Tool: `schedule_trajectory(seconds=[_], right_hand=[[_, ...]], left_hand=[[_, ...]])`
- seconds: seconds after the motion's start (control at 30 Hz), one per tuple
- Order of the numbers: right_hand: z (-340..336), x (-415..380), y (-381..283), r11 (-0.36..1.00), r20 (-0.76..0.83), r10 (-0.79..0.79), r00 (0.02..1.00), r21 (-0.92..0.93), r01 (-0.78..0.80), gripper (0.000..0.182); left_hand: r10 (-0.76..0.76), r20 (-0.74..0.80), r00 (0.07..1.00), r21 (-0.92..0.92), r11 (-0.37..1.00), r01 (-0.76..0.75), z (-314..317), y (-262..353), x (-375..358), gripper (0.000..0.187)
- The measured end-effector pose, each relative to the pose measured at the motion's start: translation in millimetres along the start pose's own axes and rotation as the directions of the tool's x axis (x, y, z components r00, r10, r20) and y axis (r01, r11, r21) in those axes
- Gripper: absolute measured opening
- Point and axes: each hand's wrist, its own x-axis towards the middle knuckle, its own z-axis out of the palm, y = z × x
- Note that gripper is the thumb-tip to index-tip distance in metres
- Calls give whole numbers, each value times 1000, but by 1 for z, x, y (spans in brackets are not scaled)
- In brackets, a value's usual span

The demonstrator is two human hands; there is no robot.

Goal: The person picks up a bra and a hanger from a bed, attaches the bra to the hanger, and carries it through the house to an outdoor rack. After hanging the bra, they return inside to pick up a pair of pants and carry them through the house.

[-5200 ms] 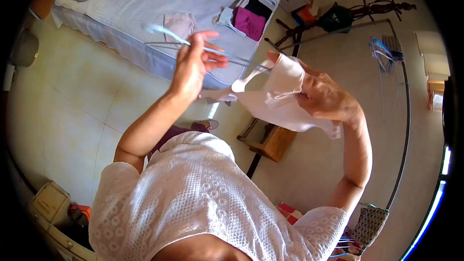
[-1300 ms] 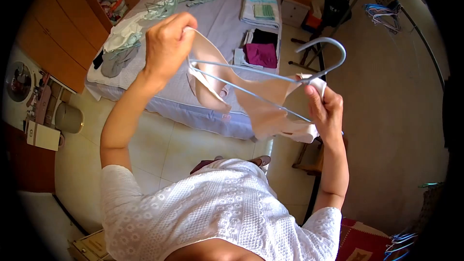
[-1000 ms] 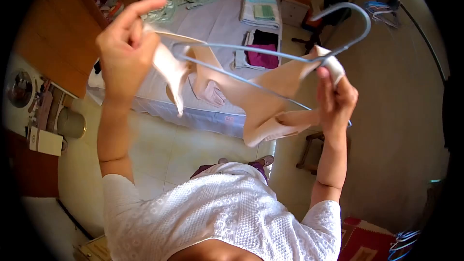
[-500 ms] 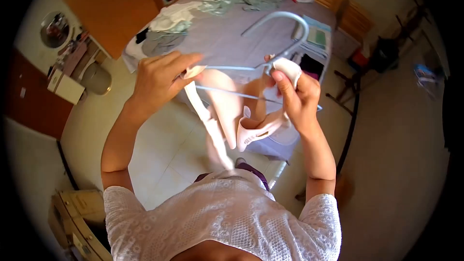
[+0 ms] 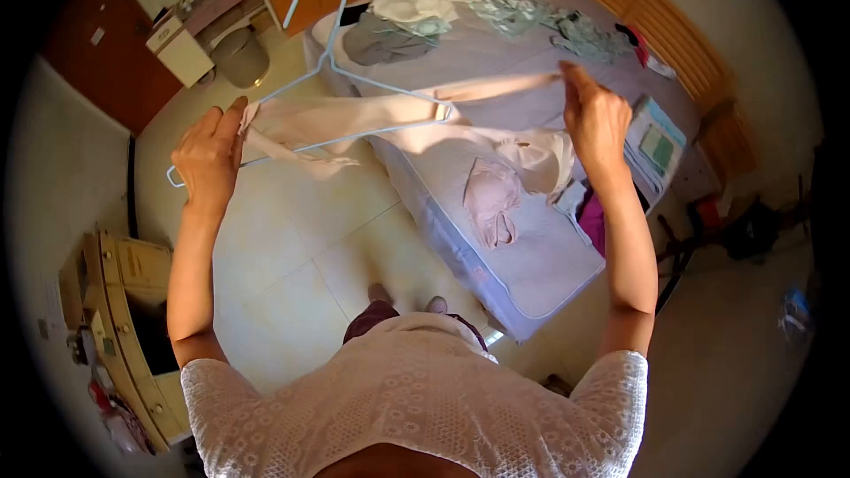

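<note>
Beyond both hands lies the bed (image 5: 531,239), with folded clothes at its far-right edge and loose garments still heaped at its head. The pale garment (image 5: 372,115) stretches between the hands, draped over the hanger (image 5: 310,80) but not yet settled. The left hand (image 5: 208,155) pinches garment and hanger together; the right hand (image 5: 598,119) pinches the garment's far end.

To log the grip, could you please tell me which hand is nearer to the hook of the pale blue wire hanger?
Left. The left hand grips the pale blue wire hanger at one end, below its hook; the right hand holds the beige garment beyond the opposite end.
</note>
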Motion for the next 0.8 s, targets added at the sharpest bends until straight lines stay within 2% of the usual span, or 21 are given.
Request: schedule_trajectory(seconds=[0.03,0.07,0.17,0.23,0.27,0.33,0.37,0.4,0.43,0.47,0.5,0.57,0.6,0.67,0.7,0.77,0.8], right_hand=[[7,12,-9,999,-192,-21,981,-32,15,18],[13,25,-19,998,-382,-48,923,-66,25,19],[41,54,-56,992,-451,-103,887,-111,59,19],[58,72,-86,986,-513,-164,843,-95,134,21],[63,74,-97,982,-488,-187,853,-89,164,23],[78,82,-142,959,-446,-278,851,-74,274,26],[91,81,-162,936,-433,-336,837,-55,347,28],[104,81,-177,879,-404,-419,813,45,475,25],[105,81,-189,874,-417,-424,804,46,484,25],[103,81,-201,824,-315,-317,895,376,424,23],[101,81,-201,689,-164,-249,955,662,294,22],[119,100,-198,702,-479,-27,877,615,358,19],[127,111,-200,695,-485,-24,874,620,363,19],[145,142,-210,490,-402,243,883,836,246,16],[155,158,-226,482,-397,246,884,842,244,16],[167,185,-267,39,-55,182,982,998,49,12],[172,194,-282,28,-50,175,983,999,46,12]], left_hand=[[-47,-1,999,34,998,47,1,-6,-6,24],[-67,-1,998,50,996,67,1,-10,-11,24],[-143,-51,988,98,984,147,2,-22,-25,25],[-283,-73,956,-83,957,277,6,-36,-30,22],[-287,-73,955,-69,957,282,8,-37,-27,22],[-547,-126,827,-395,793,464,12,-58,-27,17],[-555,-138,820,-389,792,470,11,-69,-27,17],[-552,-164,817,-373,802,467,9,-83,-26,13],[-545,-192,816,-355,814,461,7,-97,-23,11],[-545,-207,812,-345,818,461,6,-111,-19,11],[-503,-255,826,-335,847,412,1,-114,-15,11],[-408,-336,849,-309,899,310,-1,-138,-14,11],[-420,-343,841,-324,893,314,-1,-151,-15,11],[-433,-354,829,-309,891,334,4,-177,-17,11],[-453,-356,817,-302,883,359,7,-189,-18,11],[-492,-336,803,-287,866,410,14,-208,-21,10],[-463,-354,813,-253,884,393,20,-220,-23,11]])
